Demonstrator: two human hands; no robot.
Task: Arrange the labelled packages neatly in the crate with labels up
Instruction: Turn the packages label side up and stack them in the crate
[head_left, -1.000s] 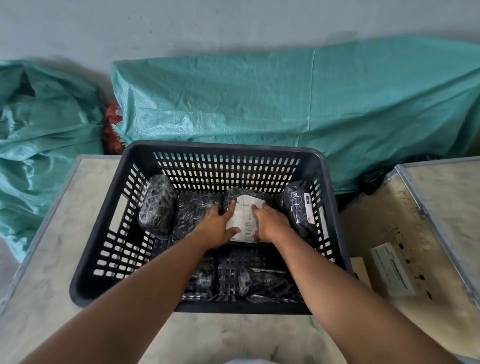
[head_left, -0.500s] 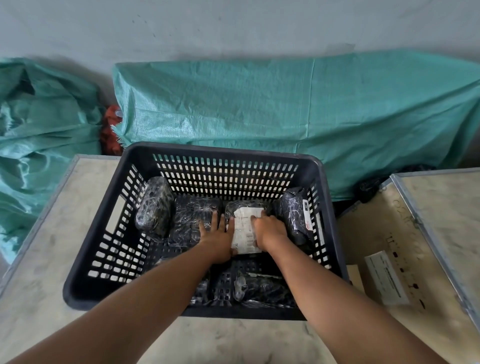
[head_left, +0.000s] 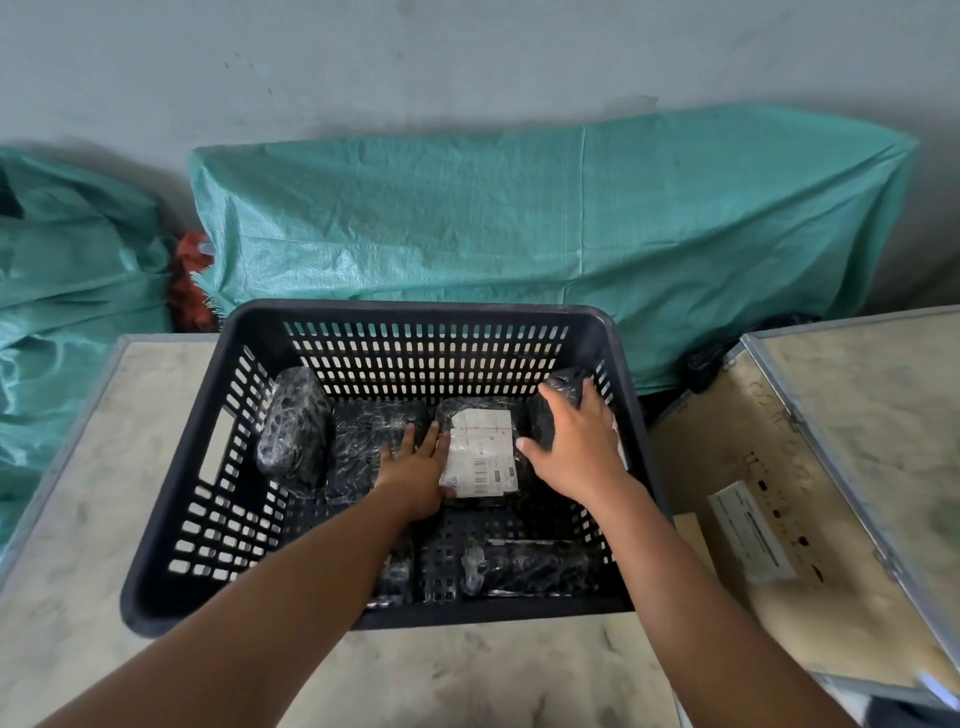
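Label-up package (head_left: 480, 452) was laid lengthwise front-to-back in the crate (head_left: 171, 519), left hand (head_left: 415, 470) flat beside it; right hand (head_left: 574, 441) was clasped round the rightmost package (head_left: 563, 384).

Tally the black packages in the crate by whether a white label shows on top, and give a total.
Label showing on top: 1, the package between the two hands.
No label showing on top: 5, at far left, under the left hand, under the right hand, near left, near right.
Total: 6 in the crate.
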